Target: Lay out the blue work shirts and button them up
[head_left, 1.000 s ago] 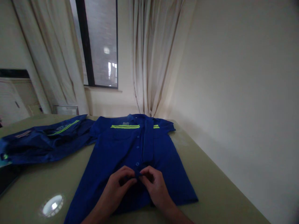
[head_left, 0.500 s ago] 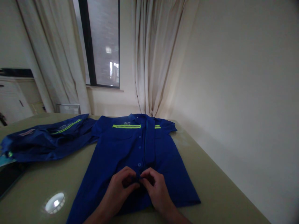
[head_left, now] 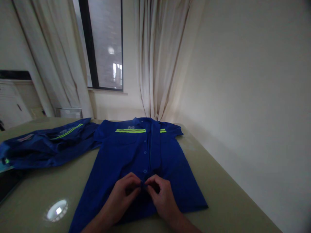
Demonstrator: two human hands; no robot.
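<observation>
A dark blue short-sleeved shirt [head_left: 121,152] with yellow-green chest stripes lies front up, its collar at the far end. Its front placket is open from the collar down to my fingers, and several buttons show along the left edge. My left hand [head_left: 123,192] pinches the shirt's front edge near the lower middle. Right beside it, my right hand [head_left: 161,194] pinches the facing edge, fingertips almost touching the left ones. Whatever button lies between the fingertips is too small and dark to make out.
Another blue garment [head_left: 48,145] with similar stripes lies crumpled at the left, against the shirt's sleeve. A dark flat object [head_left: 9,184] sits at the table's left edge. The greenish table [head_left: 228,194] meets a wall at the right. Curtains [head_left: 157,58] hang behind.
My left fingertips have drawn back slightly to the left, and the thumb has pulled in. Both hands keep pinching the shirt front. The view has shifted a little.
</observation>
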